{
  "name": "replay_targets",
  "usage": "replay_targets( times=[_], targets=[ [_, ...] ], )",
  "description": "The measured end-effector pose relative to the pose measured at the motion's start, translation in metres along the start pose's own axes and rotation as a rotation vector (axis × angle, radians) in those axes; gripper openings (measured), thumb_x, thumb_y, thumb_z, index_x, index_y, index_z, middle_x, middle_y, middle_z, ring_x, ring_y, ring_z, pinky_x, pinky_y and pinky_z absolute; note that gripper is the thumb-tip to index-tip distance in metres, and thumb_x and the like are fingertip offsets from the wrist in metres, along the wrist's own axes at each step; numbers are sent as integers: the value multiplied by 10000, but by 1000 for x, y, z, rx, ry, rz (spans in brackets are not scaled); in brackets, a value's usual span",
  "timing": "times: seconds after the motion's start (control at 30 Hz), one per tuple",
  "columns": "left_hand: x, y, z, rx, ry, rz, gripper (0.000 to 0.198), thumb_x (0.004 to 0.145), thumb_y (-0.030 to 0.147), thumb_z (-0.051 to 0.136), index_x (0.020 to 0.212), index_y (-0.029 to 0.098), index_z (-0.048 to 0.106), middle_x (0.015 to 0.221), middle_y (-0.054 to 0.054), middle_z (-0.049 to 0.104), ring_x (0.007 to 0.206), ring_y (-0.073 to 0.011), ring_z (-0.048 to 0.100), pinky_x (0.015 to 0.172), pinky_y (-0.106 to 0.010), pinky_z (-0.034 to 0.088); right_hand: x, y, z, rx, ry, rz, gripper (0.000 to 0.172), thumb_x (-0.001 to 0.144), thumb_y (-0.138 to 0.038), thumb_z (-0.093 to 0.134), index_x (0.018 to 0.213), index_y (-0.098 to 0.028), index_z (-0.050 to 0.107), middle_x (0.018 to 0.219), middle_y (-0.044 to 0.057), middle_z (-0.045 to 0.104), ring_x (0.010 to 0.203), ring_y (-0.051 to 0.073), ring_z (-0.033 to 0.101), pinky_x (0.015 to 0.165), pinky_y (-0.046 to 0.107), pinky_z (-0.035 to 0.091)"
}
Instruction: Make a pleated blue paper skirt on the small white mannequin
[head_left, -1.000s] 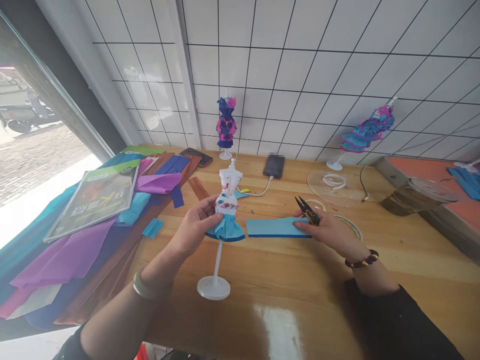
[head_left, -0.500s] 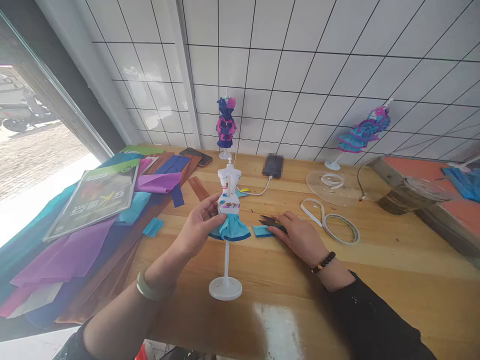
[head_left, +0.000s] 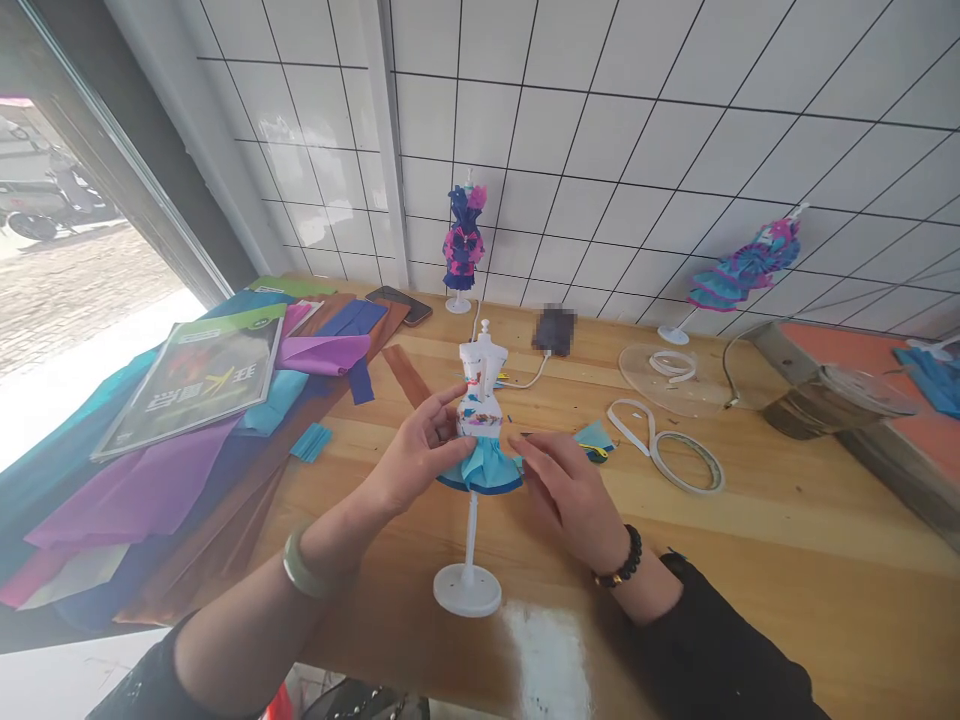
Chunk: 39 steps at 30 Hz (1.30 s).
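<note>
A small white dress-form mannequin (head_left: 481, 415) with a floral print stands upright on a round white base (head_left: 467, 590). Around its hips sits a gathered light blue skirt (head_left: 484, 468) with a dark blue hem. My left hand (head_left: 412, 455) is closed around the mannequin's waist, its thumb across the top of the skirt. My right hand (head_left: 574, 485) is at the skirt's right side, fingertips drawn together on its edge; the exact grip is partly hidden. Behind that hand, a black-and-yellow handle (head_left: 596, 454) shows beside a light blue scrap (head_left: 595, 434).
Colored sheets (head_left: 142, 490) and a printed packet (head_left: 191, 390) cover the left side. Two dressed mini mannequins, one navy and pink (head_left: 463, 240), one blue and pink (head_left: 748, 268), stand by the wall. Right of my hand lies a tape roll (head_left: 686, 462). A phone (head_left: 401, 303) lies behind.
My right hand has left the dark scissors on the table and come left to the skirt's edge. My left hand still holds the mannequin. The view has shifted slightly.
</note>
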<state>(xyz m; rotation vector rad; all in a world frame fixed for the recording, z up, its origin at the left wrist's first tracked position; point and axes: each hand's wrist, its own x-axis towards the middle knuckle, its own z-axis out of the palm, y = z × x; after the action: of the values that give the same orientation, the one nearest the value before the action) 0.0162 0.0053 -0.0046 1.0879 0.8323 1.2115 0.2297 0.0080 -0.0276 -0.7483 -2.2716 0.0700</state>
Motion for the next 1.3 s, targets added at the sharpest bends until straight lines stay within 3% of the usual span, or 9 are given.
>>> replay_targets(
  times=[0.2, 0.53, 0.7, 1.07, 1.3],
  targets=[
    [-3, 4, 5, 90, -5, -1, 646, 724, 194, 694, 1310, 157, 425, 1086, -103, 638, 1000, -210, 598, 841, -312, 464, 3, -18, 9, 17, -35, -36, 664, 874, -21, 407, 1454, -281, 216, 973, 90, 498, 869, 194, 478, 722, 355, 468],
    [-3, 3, 2, 114, -41, 6, 641, 755, 204, 673, 1332, 171, 396, 1103, -99, 621, 1012, -209, 585, 852, -325, 460, 6, -19, 9, -105, -63, -15, 691, 890, -36, 422, 1466, -318, 165, 979, 86, 496, 860, 193, 477, 740, 365, 458],
    [-4, 4, 1, 85, -77, 3, 616, 771, 204, 661, 1331, 182, 405, 1139, -104, 614, 1050, -219, 574, 865, -323, 452, 4, -19, 9, -134, -72, -34, 660, 879, -14, 431, 1454, -262, 222, 1009, 107, 505, 876, 201, 480, 746, 376, 461],
    [-5, 3, 1, 52, -103, 38, 562, 772, 187, 651, 1306, 202, 476, 1204, -110, 607, 1115, -251, 553, 932, -361, 434, 8, -23, 3, -275, -33, -91, 413, 884, -45, 426, 1274, -154, 507, 1026, 145, 575, 884, 213, 524, 755, 385, 475],
    [-6, 3, 2, 94, -89, 40, 543, 776, 182, 632, 1299, 193, 489, 1224, -96, 603, 1159, -242, 530, 964, -345, 423, 6, -23, 5, -258, -59, -54, 425, 902, -68, 400, 1305, -173, 486, 1045, 144, 590, 900, 222, 528, 770, 402, 481]
  ],
)
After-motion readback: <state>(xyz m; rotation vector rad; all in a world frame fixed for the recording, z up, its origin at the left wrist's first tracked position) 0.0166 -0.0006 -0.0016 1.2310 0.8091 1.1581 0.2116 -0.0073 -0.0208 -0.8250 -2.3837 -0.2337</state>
